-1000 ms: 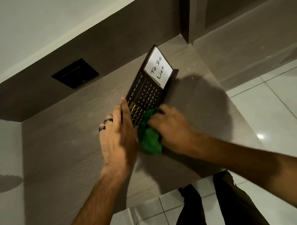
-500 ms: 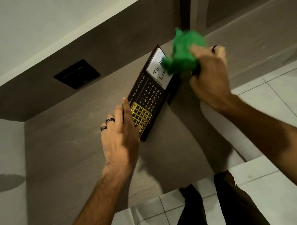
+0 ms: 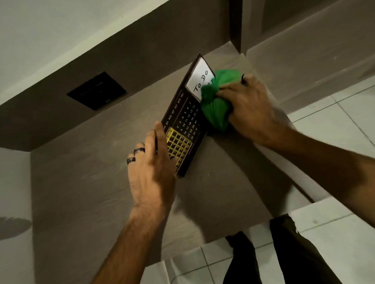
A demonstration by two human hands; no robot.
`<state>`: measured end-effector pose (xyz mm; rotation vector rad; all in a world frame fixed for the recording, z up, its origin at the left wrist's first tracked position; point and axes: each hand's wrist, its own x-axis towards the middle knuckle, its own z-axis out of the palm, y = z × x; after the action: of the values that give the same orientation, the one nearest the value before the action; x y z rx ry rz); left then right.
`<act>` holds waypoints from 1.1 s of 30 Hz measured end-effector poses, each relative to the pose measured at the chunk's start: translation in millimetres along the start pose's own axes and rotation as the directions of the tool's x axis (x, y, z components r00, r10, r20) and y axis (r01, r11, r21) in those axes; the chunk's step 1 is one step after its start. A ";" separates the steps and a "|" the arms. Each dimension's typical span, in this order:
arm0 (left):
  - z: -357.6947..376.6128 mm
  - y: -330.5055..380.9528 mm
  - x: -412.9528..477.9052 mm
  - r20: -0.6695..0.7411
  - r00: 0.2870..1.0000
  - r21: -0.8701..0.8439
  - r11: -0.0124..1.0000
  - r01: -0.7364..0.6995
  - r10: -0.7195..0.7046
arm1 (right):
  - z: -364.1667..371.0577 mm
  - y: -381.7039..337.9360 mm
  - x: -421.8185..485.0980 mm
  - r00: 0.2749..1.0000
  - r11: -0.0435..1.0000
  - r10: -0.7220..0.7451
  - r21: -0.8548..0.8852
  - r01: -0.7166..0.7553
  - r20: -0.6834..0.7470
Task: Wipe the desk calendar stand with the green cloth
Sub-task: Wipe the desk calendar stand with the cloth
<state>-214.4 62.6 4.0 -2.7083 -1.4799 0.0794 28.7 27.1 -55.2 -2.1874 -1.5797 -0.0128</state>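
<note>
The right hand (image 3: 248,109) is closed around a bunched green cloth (image 3: 216,104), pressing it against the right edge of the desk calendar stand (image 3: 186,122) and over the lower part of its white "To Do" card (image 3: 200,82). The left hand (image 3: 150,173) lies flat with its fingers (image 3: 158,134) straight, braced along the stand's near left edge at about 7 o'clock from the cloth; it grips nothing, only steadies. Two dark rings (image 3: 135,154) sit on its fingers.

Nearest the camera, at 6 o'clock, dark trousers (image 3: 279,256) stand over pale floor tiles (image 3: 342,122). Beyond them runs the brown wood-grain desk (image 3: 81,189), with the stand resting on it toward 12 o'clock, leaning back, its yellow grid (image 3: 179,144) lowest, date numbers above. Farther, at 10 o'clock, a black square wall plate (image 3: 96,91) sits in the brown back panel (image 3: 135,54).
</note>
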 end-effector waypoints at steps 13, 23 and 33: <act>0.2 -1.1 2.0 -0.006 1.000 0.038 0.999 0.004 -0.003 | 5.5 -36.7 -42.3 0.974 0.967 -0.202 0.176 0.182 0.102; 3.5 -0.9 2.9 0.011 1.000 -0.005 1.000 0.008 -0.008 | 19.5 -109.6 -113.0 0.816 0.826 -0.532 0.348 0.443 0.225; -6.8 -4.9 -2.5 -0.032 0.999 -0.017 0.999 -0.029 0.029 | -22.9 -47.5 -51.5 0.993 0.848 -0.114 0.520 0.103 -0.011</act>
<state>-219.4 62.9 11.2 -2.7323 -1.4402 0.0250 -26.6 -15.5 -31.6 -1.6766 -1.4973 0.3640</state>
